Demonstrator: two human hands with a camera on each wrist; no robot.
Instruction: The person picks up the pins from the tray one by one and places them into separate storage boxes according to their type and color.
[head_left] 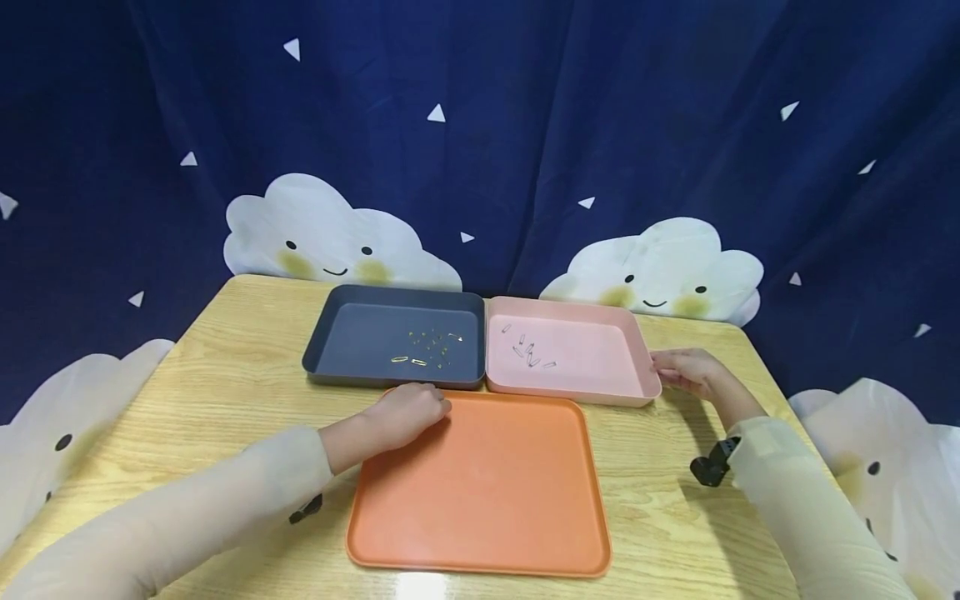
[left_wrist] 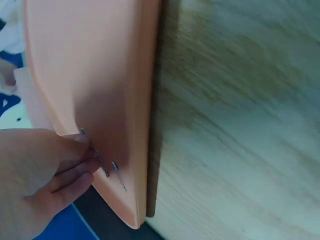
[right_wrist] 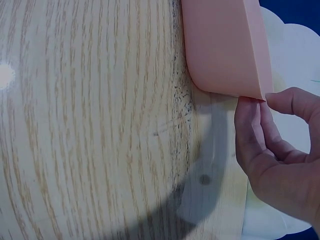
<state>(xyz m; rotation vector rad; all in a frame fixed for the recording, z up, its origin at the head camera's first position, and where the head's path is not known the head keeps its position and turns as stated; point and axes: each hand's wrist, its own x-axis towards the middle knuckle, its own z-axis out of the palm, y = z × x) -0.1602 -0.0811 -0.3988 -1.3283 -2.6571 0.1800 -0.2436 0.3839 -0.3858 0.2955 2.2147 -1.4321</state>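
Note:
My left hand [head_left: 405,415] is over the far left corner of the orange tray [head_left: 480,492]. In the left wrist view its fingertips pinch a silver safety pin [left_wrist: 103,167], and a second silver safety pin [left_wrist: 119,176] lies on the tray floor beside it. Both pins are hidden behind the hand in the head view. My right hand [head_left: 686,371] grips the right wall of the pink tray [head_left: 637,393], thumb at the rim and fingers against the outer side. Several silver safety pins [head_left: 529,350] lie in the pink tray.
A dark blue tray [head_left: 345,337] stands against the pink one's left side and holds several gold safety pins [head_left: 418,362]. Both are behind the orange tray on a wooden table [head_left: 247,350]. A dark curtain [head_left: 495,150] with clouds hangs behind the table.

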